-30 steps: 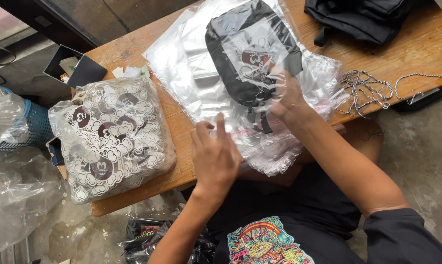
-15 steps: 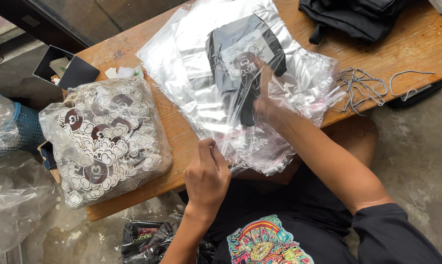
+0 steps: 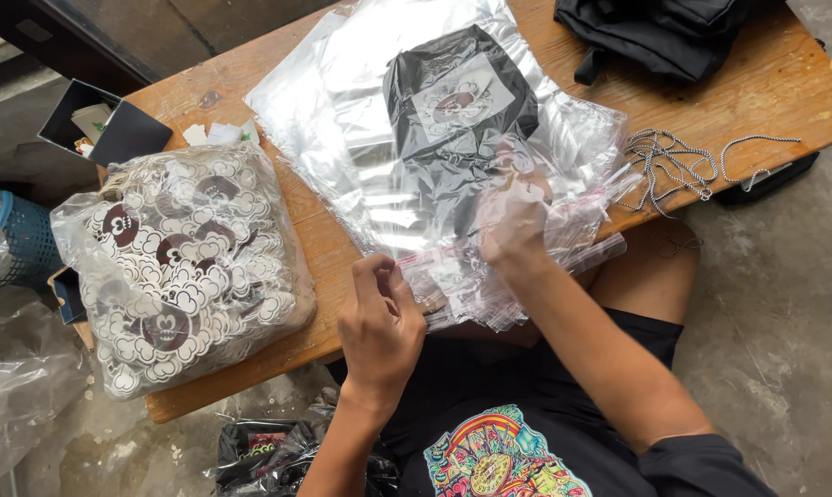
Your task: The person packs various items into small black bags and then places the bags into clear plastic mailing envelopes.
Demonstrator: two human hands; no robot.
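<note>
So the main thing is a folded black garment w/ a pale printed graphic on it, sitting inside a clear plastic bag on top of a stack of the same bags, roughly mid-table on a wooden table.

Right hand is pushed inside the bag's open end, just below the garment, so you see it through the film. Can't tell if it's actually gripping the cloth or just resting flat in there (too much glare tbh). Left hand is outside at the near edge of the bags, thumb & fingers pinched shut on the bag's mouth, near the reddish seal strip.

To the person's left, a big clear sack stuffed w/ white-and-maroon cloud-shaped patches or stickers, partly hanging over the near table edge. Behind it a small open black box and a few bits of white paper. On the right side, a tangle of silver ball chains, well apart from the hands. Far right corner has a pile of black fabric. Floor is concrete, w/ more crumpled plastic at the left and a blue basket behind it.
</note>
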